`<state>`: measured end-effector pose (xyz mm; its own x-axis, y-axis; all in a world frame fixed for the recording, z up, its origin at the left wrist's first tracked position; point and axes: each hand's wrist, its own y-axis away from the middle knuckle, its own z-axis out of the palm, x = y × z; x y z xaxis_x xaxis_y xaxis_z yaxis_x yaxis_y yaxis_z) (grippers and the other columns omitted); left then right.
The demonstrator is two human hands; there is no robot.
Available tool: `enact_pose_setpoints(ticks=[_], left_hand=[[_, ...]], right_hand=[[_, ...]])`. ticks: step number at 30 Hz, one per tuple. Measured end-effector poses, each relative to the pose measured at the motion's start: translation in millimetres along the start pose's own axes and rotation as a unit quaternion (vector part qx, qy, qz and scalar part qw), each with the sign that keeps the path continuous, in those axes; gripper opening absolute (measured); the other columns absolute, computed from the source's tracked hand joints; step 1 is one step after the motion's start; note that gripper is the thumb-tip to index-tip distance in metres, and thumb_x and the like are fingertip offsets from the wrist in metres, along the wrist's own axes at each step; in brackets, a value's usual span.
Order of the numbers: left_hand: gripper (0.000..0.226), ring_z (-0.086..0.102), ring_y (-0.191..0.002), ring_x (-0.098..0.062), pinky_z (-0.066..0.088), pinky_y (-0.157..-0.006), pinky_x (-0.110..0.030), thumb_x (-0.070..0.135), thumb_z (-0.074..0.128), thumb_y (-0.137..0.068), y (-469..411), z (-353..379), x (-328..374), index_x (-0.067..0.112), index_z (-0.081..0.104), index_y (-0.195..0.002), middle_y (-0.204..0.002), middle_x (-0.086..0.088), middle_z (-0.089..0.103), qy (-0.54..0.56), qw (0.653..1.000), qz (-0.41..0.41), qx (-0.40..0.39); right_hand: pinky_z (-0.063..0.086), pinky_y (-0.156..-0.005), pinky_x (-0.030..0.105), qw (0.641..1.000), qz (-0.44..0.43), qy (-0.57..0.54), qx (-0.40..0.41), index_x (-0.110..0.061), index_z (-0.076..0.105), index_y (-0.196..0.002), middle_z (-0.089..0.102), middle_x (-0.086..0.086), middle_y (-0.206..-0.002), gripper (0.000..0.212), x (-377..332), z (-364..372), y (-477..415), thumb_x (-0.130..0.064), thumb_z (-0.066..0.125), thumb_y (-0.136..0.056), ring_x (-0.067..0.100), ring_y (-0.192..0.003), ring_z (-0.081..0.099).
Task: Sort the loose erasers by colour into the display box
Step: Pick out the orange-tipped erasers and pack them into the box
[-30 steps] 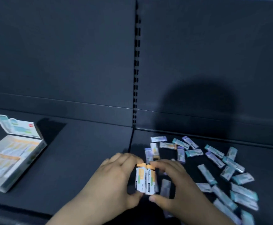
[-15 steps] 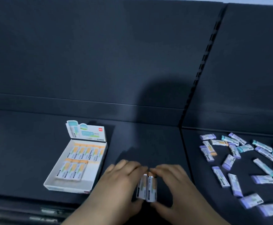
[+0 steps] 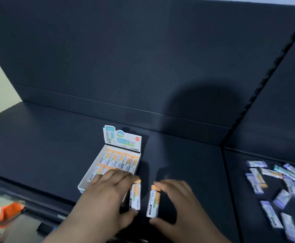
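A: What takes up most of the view?

B: A dark back wall, with a slotted upright strip running down its right part. Below it lies a dark shelf, split by a seam on the right.

A: And the display box?

B: The white display box sits on the left part of the shelf, near the middle of the view, its printed lid flap standing up at the far end. The far row inside is filled with orange erasers lying side by side. A nearer row is partly filled too, but the left hand covers part of it.

A: Where are the loose ones?

B: A scatter of loose erasers lies on the right part of the shelf, well apart from the box. They look mostly purple and teal, with an orange one or two among them; the blur hides any finer detail.

A: What are the hands doing?

B: The left hand is over the box's near right corner, fingers and thumb closed on an orange eraser held upright. The right hand is just beside it, pinching a second orange eraser between fingertips at the top and thumb at the bottom. The two erasers are close together but apart, with a dark gap between them.

A: Anything else?

B: At the near left, below the shelf edge, something orange and white shows, too blurred to tell what it is
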<state>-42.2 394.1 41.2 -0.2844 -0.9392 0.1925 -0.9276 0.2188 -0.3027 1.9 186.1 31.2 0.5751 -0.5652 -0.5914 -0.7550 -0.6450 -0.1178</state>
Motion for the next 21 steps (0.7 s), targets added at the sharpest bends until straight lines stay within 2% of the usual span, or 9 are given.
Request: enact_pose_setpoints(ticks=[4,8,10,13,16,19,21], left_hand=[[0.063,0.045,-0.094,-0.004,0.038,-0.069,-0.021,0.062,0.057,-0.051,0,-13,-41,0.032,0.062,-0.107,-0.098,0.015,0.062,-0.017,1.000,-0.011,-0.021],[0.068,0.044,-0.091,-0.004,0.039,-0.064,-0.022,0.064,0.071,-0.044,-9,-13,-79,0.032,0.064,-0.103,-0.097,0.015,0.063,0.005,0.998,0.016,-0.058],[0.068,0.047,-0.090,-0.002,0.043,-0.062,-0.020,0.068,0.068,-0.039,-17,-10,-93,0.036,0.063,-0.099,-0.094,0.019,0.063,0.015,0.996,0.032,-0.082],[0.062,0.055,-0.086,-0.001,0.046,-0.059,-0.020,0.070,0.053,-0.044,-26,0,-104,0.037,0.063,-0.095,-0.090,0.022,0.061,0.043,0.991,0.076,-0.105],[0.060,0.057,-0.082,-0.002,0.038,-0.059,-0.019,0.069,0.042,-0.048,-32,10,-109,0.038,0.064,-0.094,-0.088,0.022,0.059,0.059,0.983,0.109,-0.132],[0.058,0.059,-0.079,-0.003,0.036,-0.059,-0.019,0.068,0.039,-0.049,-39,15,-110,0.038,0.066,-0.091,-0.085,0.022,0.058,0.067,0.978,0.114,-0.160],[0.062,0.059,-0.085,-0.006,0.042,-0.064,-0.024,0.066,0.037,-0.051,-40,18,-109,0.036,0.066,-0.096,-0.089,0.019,0.059,0.065,0.979,0.105,-0.164]], right_hand=[[0.019,-0.094,0.003,0.999,0.034,0.007,0.009,-0.056,0.028,-0.119,0.018,-0.041,-0.122,0.063,-19,10,-17,-0.068,0.050,-0.060,-0.016,-0.122,0.012],[0.021,-0.093,0.004,0.995,0.064,0.050,0.049,-0.047,0.032,-0.128,0.018,-0.039,-0.116,0.070,-37,24,-41,-0.066,0.049,-0.064,-0.012,-0.118,0.018],[0.019,-0.095,0.004,0.993,0.087,0.056,0.063,-0.040,0.034,-0.132,0.021,-0.035,-0.112,0.069,-50,31,-55,-0.058,0.057,-0.070,-0.010,-0.113,0.020],[0.022,-0.096,0.012,0.984,0.127,0.101,0.067,-0.037,0.037,-0.132,0.030,-0.025,-0.118,0.064,-62,45,-70,-0.050,0.060,-0.074,-0.004,-0.116,0.027],[0.036,-0.076,0.016,0.968,0.169,0.176,0.052,-0.031,0.057,-0.113,0.052,-0.017,-0.103,0.064,-67,55,-78,-0.052,0.062,-0.053,0.006,-0.096,0.053],[0.035,-0.067,0.016,0.955,0.188,0.224,0.038,-0.031,0.063,-0.102,0.057,-0.016,-0.093,0.069,-68,60,-84,-0.050,0.071,-0.036,0.007,-0.084,0.056],[0.032,-0.066,0.016,0.948,0.203,0.244,0.023,-0.033,0.064,-0.096,0.057,-0.016,-0.089,0.068,-70,59,-87,-0.049,0.071,-0.030,0.008,-0.080,0.057]])
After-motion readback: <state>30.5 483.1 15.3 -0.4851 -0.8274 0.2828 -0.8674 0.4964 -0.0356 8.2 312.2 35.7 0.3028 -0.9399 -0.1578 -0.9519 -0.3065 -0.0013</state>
